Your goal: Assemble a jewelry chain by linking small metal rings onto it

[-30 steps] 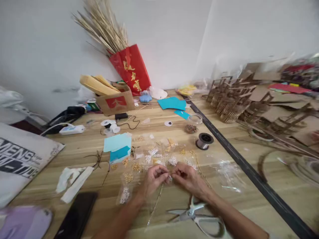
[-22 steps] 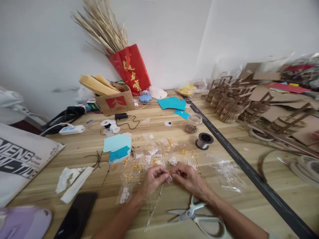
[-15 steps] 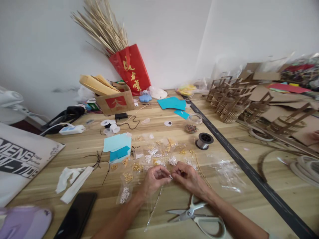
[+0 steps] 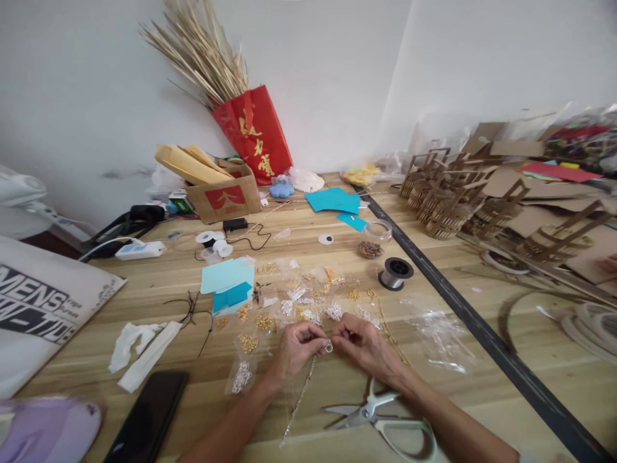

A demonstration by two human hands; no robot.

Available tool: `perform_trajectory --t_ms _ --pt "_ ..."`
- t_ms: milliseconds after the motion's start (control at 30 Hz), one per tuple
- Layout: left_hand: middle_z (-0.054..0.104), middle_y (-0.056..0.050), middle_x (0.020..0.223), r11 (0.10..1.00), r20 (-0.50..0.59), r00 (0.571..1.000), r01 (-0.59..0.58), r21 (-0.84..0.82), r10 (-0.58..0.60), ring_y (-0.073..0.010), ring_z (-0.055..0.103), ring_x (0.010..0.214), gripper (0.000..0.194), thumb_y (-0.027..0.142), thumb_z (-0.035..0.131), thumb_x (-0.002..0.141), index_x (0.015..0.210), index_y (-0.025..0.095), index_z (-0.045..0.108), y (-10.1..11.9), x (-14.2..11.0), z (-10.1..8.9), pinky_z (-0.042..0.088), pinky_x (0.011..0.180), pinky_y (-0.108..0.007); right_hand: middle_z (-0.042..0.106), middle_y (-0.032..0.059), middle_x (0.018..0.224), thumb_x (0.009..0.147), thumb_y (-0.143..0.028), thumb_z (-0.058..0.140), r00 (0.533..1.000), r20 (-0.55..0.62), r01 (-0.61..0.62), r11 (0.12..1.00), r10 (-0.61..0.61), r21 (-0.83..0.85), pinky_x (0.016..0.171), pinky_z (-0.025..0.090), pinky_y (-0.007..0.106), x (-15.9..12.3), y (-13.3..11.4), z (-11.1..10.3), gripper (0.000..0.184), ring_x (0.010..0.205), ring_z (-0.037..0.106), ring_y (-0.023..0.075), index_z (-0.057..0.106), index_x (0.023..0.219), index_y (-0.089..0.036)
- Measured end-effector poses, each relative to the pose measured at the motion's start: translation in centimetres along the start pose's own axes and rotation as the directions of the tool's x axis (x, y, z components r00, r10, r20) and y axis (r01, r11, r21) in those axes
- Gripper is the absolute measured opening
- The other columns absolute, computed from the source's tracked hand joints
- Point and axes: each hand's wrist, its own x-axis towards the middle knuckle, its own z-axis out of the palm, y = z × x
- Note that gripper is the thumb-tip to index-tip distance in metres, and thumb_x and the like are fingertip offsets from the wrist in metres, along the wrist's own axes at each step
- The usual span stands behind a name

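Observation:
My left hand (image 4: 302, 347) is closed in a pinch on a thin silvery chain (image 4: 301, 397), which hangs down from the fingers toward the table's near edge. At its upper end a small silver ring clasp (image 4: 329, 346) shows between the two hands. My right hand (image 4: 361, 341) is also pinched, its fingertips right beside the clasp; what lies between them is too small to make out. Scissors (image 4: 369, 411) with pale handles lie partly spread below my right wrist. Beyond the hands are small bags and piles of gold beads (image 4: 265, 323) and silver findings (image 4: 333, 311).
A wire spool (image 4: 395, 273), a bead jar (image 4: 370, 249) and a gold chain (image 4: 385, 321) lie to the right. A phone (image 4: 147, 418) and white strips (image 4: 149, 357) lie left. Several small baskets (image 4: 448, 209) stand far right, past a black strip (image 4: 457, 321). Part of another person's hand (image 4: 608, 265) shows at the right edge.
The silver clasp has turned and shows more of its ring between the fingertips. Both hands stay in nearly the same place.

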Motion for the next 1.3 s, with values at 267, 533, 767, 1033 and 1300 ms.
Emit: perform_trajectory --t_ms 267,533,767,1033,1300 --pt "0.066 -0.003 0.059 0.997 0.026 0.997 -0.073 0.040 0.072 -0.0122 0.057 0.055 0.020 0.026 0.080 0.064 0.062 0.012 0.067 -0.1 0.0 0.0 0.043 0.055 -0.022 0.054 -0.0014 0.067 0.085 -0.023 0.055 1.000 0.017 -0.025 0.999 0.024 0.026 0.055 0.035 0.023 0.0 0.0 -0.1 0.012 0.062 0.048 0.0128 0.058 0.074 -0.018" --pt "0.065 -0.005 0.065 0.982 0.061 0.986 -0.162 0.100 0.156 -0.0149 0.059 0.063 0.024 0.031 0.075 0.071 0.063 0.014 0.061 -0.1 -0.3 0.2 0.045 0.061 -0.025 0.051 -0.0019 0.066 0.087 -0.022 0.053 1.000 0.021 -0.005 1.000 0.005 -0.023 0.053 0.033 0.023 0.0 -0.4 0.0 0.015 0.060 0.045 0.0123 0.054 0.073 -0.018" --pt "0.067 -0.006 0.073 0.926 0.059 0.966 -0.256 0.278 0.250 -0.0163 0.061 0.068 0.021 0.026 0.068 0.078 0.063 0.016 0.059 0.5 -0.5 0.3 0.046 0.064 -0.026 0.052 -0.0004 0.068 0.091 -0.027 0.050 0.996 -0.014 0.088 0.994 -0.090 -0.069 0.056 0.036 0.025 -0.2 -0.6 0.1 0.021 0.061 0.047 0.0139 0.050 0.071 -0.020" --pt "0.066 -0.005 0.071 0.885 0.104 0.943 -0.331 0.328 0.315 -0.0163 0.061 0.068 0.020 0.022 0.065 0.081 0.063 0.016 0.059 0.2 -0.2 0.1 0.046 0.064 -0.025 0.050 -0.0005 0.069 0.091 -0.024 0.049 0.995 -0.010 0.098 0.991 -0.100 -0.094 0.056 0.035 0.025 -0.2 -0.4 0.1 0.021 0.061 0.047 0.0135 0.050 0.071 -0.020" --pt "0.067 -0.005 0.071 0.925 0.102 0.963 -0.269 0.267 0.251 -0.0157 0.060 0.067 0.019 0.025 0.069 0.077 0.063 0.015 0.060 0.0 0.2 -0.1 0.045 0.063 -0.025 0.050 -0.0012 0.069 0.092 -0.028 0.052 0.997 -0.013 0.074 0.995 -0.075 -0.073 0.056 0.035 0.025 -0.2 0.6 -0.1 0.020 0.062 0.046 0.0131 0.054 0.075 -0.019"
